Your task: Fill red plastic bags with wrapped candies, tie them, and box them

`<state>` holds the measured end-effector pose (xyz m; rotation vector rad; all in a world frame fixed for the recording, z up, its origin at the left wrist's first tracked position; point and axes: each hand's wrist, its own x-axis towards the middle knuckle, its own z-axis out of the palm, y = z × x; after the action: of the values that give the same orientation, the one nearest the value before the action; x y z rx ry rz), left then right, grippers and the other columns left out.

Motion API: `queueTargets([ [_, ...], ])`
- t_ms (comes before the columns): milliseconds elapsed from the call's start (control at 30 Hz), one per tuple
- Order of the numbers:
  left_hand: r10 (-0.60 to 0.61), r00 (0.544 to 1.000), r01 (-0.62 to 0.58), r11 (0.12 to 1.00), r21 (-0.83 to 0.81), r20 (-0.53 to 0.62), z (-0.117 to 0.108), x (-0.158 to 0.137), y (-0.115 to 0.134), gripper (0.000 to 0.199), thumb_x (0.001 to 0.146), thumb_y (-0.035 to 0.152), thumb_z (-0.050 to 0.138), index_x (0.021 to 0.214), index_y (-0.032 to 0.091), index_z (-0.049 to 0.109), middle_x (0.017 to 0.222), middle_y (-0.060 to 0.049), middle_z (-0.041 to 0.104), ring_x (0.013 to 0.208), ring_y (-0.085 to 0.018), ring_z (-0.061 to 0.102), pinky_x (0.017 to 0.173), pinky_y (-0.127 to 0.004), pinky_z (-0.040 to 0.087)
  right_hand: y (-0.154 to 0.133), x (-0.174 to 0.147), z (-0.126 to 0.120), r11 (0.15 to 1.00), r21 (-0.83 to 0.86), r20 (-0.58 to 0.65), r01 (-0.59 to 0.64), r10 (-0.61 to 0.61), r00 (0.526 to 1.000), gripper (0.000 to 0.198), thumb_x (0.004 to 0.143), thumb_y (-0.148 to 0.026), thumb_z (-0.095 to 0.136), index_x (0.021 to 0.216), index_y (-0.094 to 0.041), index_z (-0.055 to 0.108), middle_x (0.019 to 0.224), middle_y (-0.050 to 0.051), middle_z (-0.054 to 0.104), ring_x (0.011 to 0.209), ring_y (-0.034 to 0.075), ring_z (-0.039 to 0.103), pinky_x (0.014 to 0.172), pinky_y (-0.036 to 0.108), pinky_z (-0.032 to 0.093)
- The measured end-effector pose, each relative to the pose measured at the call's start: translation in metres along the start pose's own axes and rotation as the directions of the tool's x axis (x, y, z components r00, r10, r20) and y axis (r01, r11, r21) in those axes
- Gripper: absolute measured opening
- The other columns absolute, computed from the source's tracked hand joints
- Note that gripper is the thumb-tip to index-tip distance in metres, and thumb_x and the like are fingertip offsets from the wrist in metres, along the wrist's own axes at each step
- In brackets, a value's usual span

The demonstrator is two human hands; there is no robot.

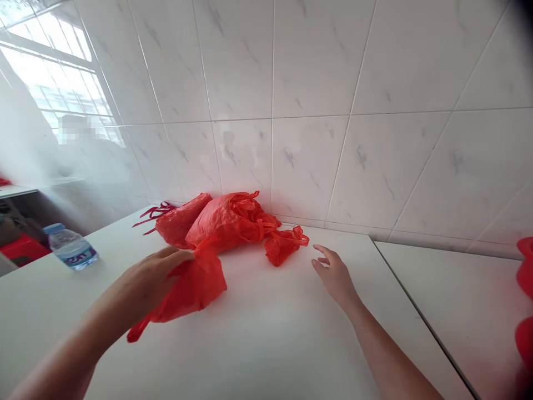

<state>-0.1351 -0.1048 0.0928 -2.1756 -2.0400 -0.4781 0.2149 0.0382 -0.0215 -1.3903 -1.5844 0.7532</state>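
Note:
My left hand (164, 272) is closed on a thin red plastic bag (197, 289), which hangs loosely in front of the table's back edge; its fingertips are partly hidden by the plastic. My right hand (333, 272) is open and holds nothing, its fingers and thumb apart. Just left of those fingers, not touching them, lies a small crumpled red plastic bag (283, 247). Behind my left hand, two full-looking red plastic bags (220, 222) rest against the tiled wall. What they contain cannot be seen.
Dark red ribbons or strings (156, 212) stick out beside the filled bags. A water bottle (73, 247) with a blue cap stands at the left on the white table (258, 339). A seam divides the tabletop at the right. Red objects (525, 266) show at the right edge.

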Motion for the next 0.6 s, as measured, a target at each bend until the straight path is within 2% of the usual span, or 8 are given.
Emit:
queueTargets([
  [100, 0.04, 0.999, -0.039, 0.999, 0.031, -0.03, 0.006, -0.003, -0.003, 0.041, 0.084, 0.033, 0.05, 0.124, 0.029, 0.054, 0.136, -0.007, 0.048, 0.119, -0.029, 0.05, 0.095, -0.046, 0.044, -0.013, 0.021, 0.018, 0.993, 0.115, 0.075, -0.007, -0.001, 0.997, 0.057, 0.077, -0.04, 0.054, 0.133, -0.027, 0.048, 0.141, 0.006, 0.04, 0.12, 0.023, 0.048, 0.096, 0.036, 0.041],
  [200, 0.125, 0.992, -0.124, 0.989, -0.084, 0.009, 0.018, -0.002, 0.014, 0.043, 0.086, 0.033, 0.051, 0.129, 0.03, 0.049, 0.139, -0.007, 0.045, 0.123, -0.026, 0.047, 0.1, -0.045, 0.042, -0.018, 0.032, 0.027, 0.989, 0.15, 0.135, -0.009, -0.012, 0.991, 0.061, 0.078, -0.037, 0.055, 0.136, -0.022, 0.046, 0.144, 0.009, 0.038, 0.127, 0.024, 0.041, 0.104, 0.039, 0.035],
  [267, 0.19, 0.981, -0.177, 0.966, -0.188, 0.048, 0.028, 0.001, 0.032, 0.042, 0.087, 0.031, 0.051, 0.128, 0.032, 0.049, 0.138, -0.005, 0.046, 0.121, -0.024, 0.05, 0.098, -0.042, 0.045, -0.02, 0.024, 0.025, 0.987, 0.16, 0.17, -0.002, -0.025, 0.985, 0.059, 0.081, -0.037, 0.055, 0.136, -0.02, 0.045, 0.143, 0.009, 0.039, 0.13, 0.023, 0.039, 0.106, 0.039, 0.034],
  [367, 0.3, 0.951, -0.264, 0.909, -0.323, 0.067, 0.042, 0.01, 0.062, 0.039, 0.087, 0.024, 0.052, 0.125, 0.033, 0.052, 0.136, -0.003, 0.049, 0.117, -0.021, 0.053, 0.096, -0.037, 0.047, -0.025, -0.008, 0.012, 0.973, 0.228, 0.251, 0.022, -0.08, 0.965, 0.053, 0.085, -0.04, 0.053, 0.136, -0.026, 0.046, 0.145, 0.006, 0.038, 0.132, 0.022, 0.036, 0.107, 0.039, 0.034],
  [433, 0.376, 0.926, -0.333, 0.854, -0.4, 0.033, 0.052, 0.019, 0.084, 0.037, 0.087, 0.015, 0.048, 0.12, 0.029, 0.055, 0.131, -0.003, 0.054, 0.114, -0.019, 0.054, 0.094, -0.032, 0.047, -0.029, -0.037, 0.001, 0.957, 0.288, 0.315, 0.023, -0.118, 0.942, 0.05, 0.088, -0.043, 0.051, 0.136, -0.03, 0.046, 0.148, 0.003, 0.033, 0.133, 0.021, 0.034, 0.108, 0.039, 0.033],
  [533, 0.487, 0.873, -0.438, 0.773, -0.459, -0.013, 0.074, 0.032, 0.115, 0.034, 0.086, 0.005, 0.039, 0.107, 0.022, 0.06, 0.11, -0.004, 0.063, 0.098, -0.015, 0.06, 0.084, -0.026, 0.048, -0.03, -0.078, -0.016, 0.947, 0.321, 0.407, -0.017, -0.121, 0.905, 0.045, 0.09, -0.042, 0.049, 0.133, -0.032, 0.048, 0.149, 0.0, 0.03, 0.134, 0.019, 0.033, 0.111, 0.037, 0.03],
  [600, 0.522, 0.852, -0.456, 0.779, -0.431, 0.043, 0.092, 0.037, 0.129, 0.031, 0.083, 0.003, 0.039, 0.096, 0.019, 0.062, 0.093, -0.003, 0.066, 0.082, -0.015, 0.061, 0.072, -0.025, 0.049, -0.024, -0.098, -0.027, 0.938, 0.335, 0.45, -0.092, -0.074, 0.89, 0.04, 0.09, -0.041, 0.05, 0.129, -0.03, 0.052, 0.143, 0.003, 0.039, 0.13, 0.02, 0.039, 0.11, 0.038, 0.031],
])
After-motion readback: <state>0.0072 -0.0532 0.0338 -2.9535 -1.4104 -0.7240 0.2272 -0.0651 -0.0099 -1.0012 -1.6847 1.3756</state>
